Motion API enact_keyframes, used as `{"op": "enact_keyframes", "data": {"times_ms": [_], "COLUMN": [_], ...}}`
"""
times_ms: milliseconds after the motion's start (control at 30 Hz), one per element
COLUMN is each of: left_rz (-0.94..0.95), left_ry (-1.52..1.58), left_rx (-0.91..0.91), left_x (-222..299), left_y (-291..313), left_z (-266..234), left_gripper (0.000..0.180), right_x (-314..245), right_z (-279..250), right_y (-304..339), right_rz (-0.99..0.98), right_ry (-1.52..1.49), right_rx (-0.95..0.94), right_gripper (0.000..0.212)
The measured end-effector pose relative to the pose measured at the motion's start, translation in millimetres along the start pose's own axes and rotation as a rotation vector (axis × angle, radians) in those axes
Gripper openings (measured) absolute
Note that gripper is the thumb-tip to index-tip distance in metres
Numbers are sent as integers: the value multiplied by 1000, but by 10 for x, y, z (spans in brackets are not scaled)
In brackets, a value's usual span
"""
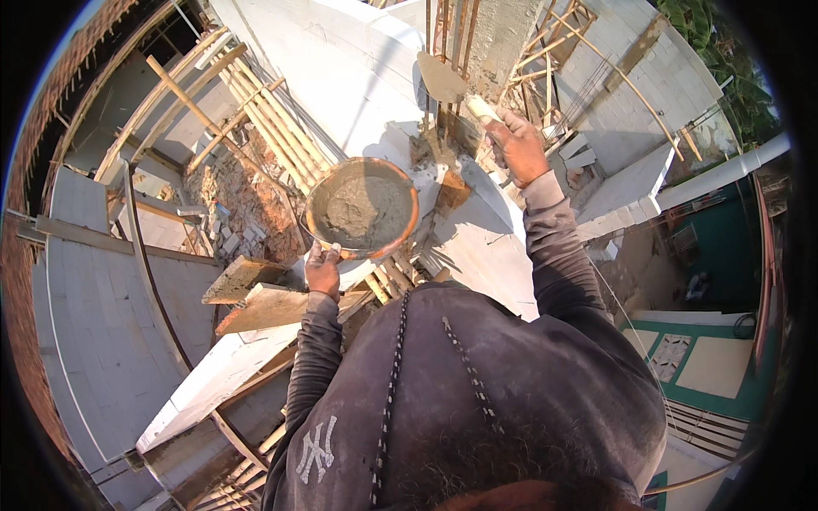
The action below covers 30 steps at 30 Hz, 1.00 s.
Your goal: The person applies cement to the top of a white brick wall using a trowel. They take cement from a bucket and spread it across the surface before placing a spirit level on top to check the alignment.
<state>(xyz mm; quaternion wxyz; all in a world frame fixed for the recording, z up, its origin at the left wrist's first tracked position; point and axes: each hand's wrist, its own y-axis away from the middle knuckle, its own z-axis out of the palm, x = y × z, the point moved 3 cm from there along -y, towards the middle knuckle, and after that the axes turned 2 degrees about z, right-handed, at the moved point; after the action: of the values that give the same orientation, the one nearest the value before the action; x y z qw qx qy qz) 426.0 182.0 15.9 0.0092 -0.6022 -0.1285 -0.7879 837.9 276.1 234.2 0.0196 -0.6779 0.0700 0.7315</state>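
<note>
My left hand (pixel 323 271) grips the near rim of an orange bucket (pixel 414 213) that holds wet grey mortar (pixel 362 209). Up and to the right, my right hand (pixel 517 149) is closed round the pale handle of a trowel (pixel 442 79). Its grey, mortar-smeared blade points left, in front of upright rusty steel bars (pixel 471 34). Beside the blade rises a rough concrete column (pixel 503 43). Some of the bars behind the blade are hidden by it.
White block walls (pixel 298 51) run below and around me. Bamboo poles (pixel 273 119) lean at the left, above rubble (pixel 234 204). Rough wooden boards (pixel 264 308) jut out near my left forearm. A deep drop shows at the right, by a green wall (pixel 720 255).
</note>
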Motion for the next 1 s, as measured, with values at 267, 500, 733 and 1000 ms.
{"op": "enact_keyframes", "data": {"times_ms": [267, 500, 733, 1000], "left_rz": [-22, -72, -116, -93], "left_ry": [-11, -99, -138, -150], "left_rx": [43, 18, 2, -11], "left_x": [86, 244, 260, 328], "left_y": [55, 119, 138, 160], "left_z": [67, 73, 79, 103], "left_gripper": [45, 40, 42, 38], "right_x": [1387, 2013, 2311, 2068], "right_z": [459, 700, 701, 594], "right_y": [425, -556, -971, -514], "right_rz": [591, 635, 661, 697], "right_ry": [-667, -1026, -1193, -771], "right_rx": [-161, 188, 236, 111], "right_gripper": [31, 28, 25, 30]}}
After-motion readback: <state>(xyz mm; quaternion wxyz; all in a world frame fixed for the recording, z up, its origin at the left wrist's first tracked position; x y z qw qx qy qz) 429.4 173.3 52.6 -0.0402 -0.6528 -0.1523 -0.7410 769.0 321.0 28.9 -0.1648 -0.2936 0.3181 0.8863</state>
